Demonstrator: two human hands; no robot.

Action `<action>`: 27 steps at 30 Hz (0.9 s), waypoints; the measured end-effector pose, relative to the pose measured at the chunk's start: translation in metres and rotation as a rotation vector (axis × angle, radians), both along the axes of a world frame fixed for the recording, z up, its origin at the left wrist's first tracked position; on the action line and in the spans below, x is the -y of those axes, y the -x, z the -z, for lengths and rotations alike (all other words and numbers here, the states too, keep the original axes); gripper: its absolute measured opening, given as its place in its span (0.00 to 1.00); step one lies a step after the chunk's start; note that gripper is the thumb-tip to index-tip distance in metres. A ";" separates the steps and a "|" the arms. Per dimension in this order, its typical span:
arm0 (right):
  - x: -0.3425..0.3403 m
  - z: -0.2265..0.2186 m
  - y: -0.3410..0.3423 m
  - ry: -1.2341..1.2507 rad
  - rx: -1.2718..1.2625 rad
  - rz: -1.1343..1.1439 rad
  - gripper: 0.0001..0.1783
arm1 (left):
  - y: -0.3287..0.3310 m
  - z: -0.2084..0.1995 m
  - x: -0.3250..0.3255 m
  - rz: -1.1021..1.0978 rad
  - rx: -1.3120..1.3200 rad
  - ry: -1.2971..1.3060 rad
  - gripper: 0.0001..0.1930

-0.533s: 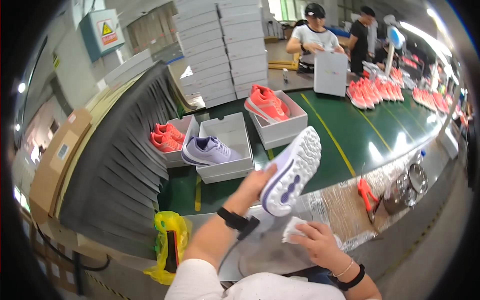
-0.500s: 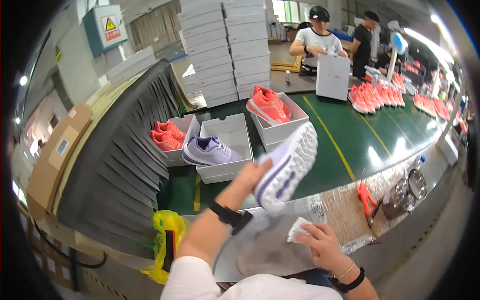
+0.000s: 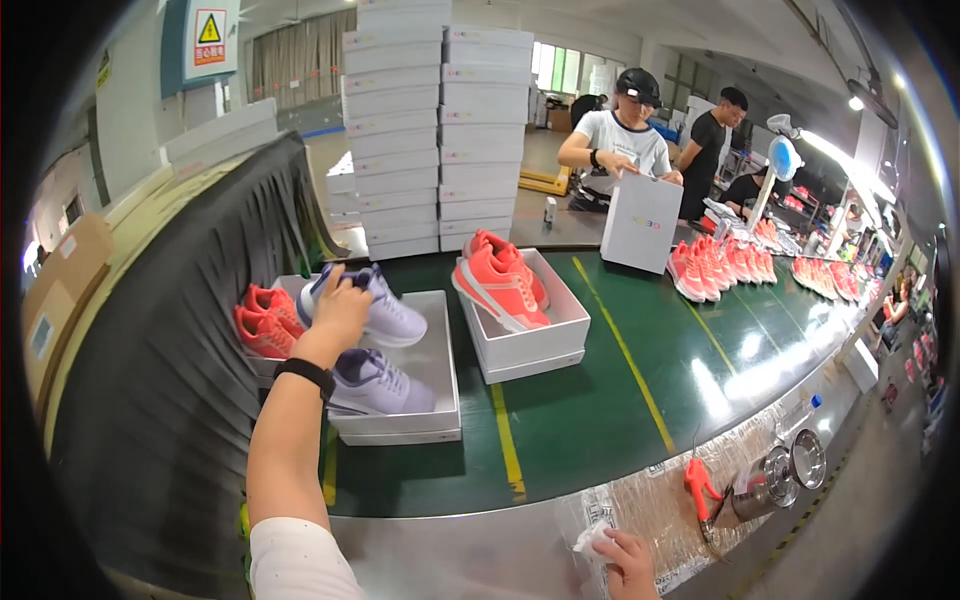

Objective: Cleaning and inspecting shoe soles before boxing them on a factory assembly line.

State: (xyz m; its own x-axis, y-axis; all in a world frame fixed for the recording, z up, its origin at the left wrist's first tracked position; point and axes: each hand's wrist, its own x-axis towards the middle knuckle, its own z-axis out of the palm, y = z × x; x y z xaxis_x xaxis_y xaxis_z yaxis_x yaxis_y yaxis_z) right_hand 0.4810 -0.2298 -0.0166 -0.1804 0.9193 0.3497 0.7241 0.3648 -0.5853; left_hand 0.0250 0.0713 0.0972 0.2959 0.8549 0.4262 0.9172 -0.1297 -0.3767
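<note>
My left hand (image 3: 340, 312) grips a lavender sneaker (image 3: 396, 318) by its collar, held over the left part of an open white shoebox (image 3: 448, 380). Its mate, another lavender sneaker (image 3: 392, 386), rests in that box just below. At the near metal edge my right hand (image 3: 628, 562) pinches a crumpled white cloth (image 3: 592, 538). To the right of the lavender pair, coral sneakers (image 3: 508, 286) lean in a second white shoebox (image 3: 532, 352). More coral sneakers (image 3: 266, 324) sit in a box at the left, partly behind my left arm.
The boxes stand on a green conveyor belt (image 3: 580, 440) beside a dark strip curtain (image 3: 190, 330). Tall shoebox stacks (image 3: 395, 130) rise behind. A co-worker (image 3: 625, 130) handles a white box (image 3: 640, 222). A red air gun (image 3: 700, 488) and metal pot (image 3: 765, 485) lie right.
My left hand has carried the lavender sneaker from in front of me leftward to the box. My right hand, still with the cloth, sits lower in view. The belt's boxes appear shifted left.
</note>
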 end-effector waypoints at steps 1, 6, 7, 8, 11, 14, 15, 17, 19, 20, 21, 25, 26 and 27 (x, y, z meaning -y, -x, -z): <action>-0.002 -0.004 0.003 -0.019 0.000 -0.005 0.26 | 0.006 0.015 0.003 -0.064 0.002 0.132 0.11; -0.024 0.015 0.003 0.036 0.010 -0.004 0.26 | 0.024 0.036 -0.014 -0.160 0.293 0.349 0.13; -0.026 0.022 0.000 0.038 0.005 0.006 0.25 | 0.015 0.028 -0.010 -0.072 0.377 0.296 0.12; -0.028 0.028 -0.002 0.058 0.004 -0.010 0.25 | 0.002 0.019 -0.006 -0.125 0.327 0.258 0.09; -0.034 0.041 -0.010 0.159 -0.391 0.111 0.23 | -0.009 0.028 0.017 0.221 0.539 -0.224 0.09; -0.036 0.048 -0.021 0.243 -0.603 0.217 0.24 | -0.047 0.065 0.064 0.431 0.639 -0.044 0.16; -0.037 0.043 -0.019 0.288 -0.654 0.249 0.24 | -0.055 0.081 0.084 0.442 0.529 0.008 0.21; -0.038 0.045 -0.020 0.304 -0.726 0.260 0.24 | -0.062 0.107 0.110 0.397 0.406 0.137 0.31; -0.035 0.053 -0.026 0.348 -0.783 0.275 0.24 | -0.042 0.136 0.111 0.347 0.344 0.258 0.36; -0.033 0.062 -0.030 0.322 -0.782 0.276 0.24 | -0.027 0.152 0.102 0.349 0.285 0.289 0.37; -0.029 0.073 -0.035 0.354 -0.853 0.285 0.24 | -0.025 0.167 0.097 0.351 0.241 0.204 0.37; -0.022 0.056 -0.031 0.396 -1.018 0.324 0.23 | -0.022 0.172 0.065 0.214 0.210 0.225 0.37; -0.019 0.065 -0.038 0.394 -1.210 0.255 0.23 | -0.020 0.171 0.055 0.223 0.201 0.205 0.37; -0.020 0.074 -0.045 0.403 -1.362 0.214 0.23 | -0.016 0.172 0.043 0.162 0.182 0.176 0.37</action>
State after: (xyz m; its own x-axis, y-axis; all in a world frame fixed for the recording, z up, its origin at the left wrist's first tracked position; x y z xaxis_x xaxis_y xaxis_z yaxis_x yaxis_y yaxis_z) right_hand 0.5259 -0.2099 -0.0909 0.2289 0.9616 -0.1514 -0.4550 -0.0317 -0.8899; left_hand 0.0412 0.0285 -0.0751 0.3670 0.8681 0.3342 0.9296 -0.3290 -0.1663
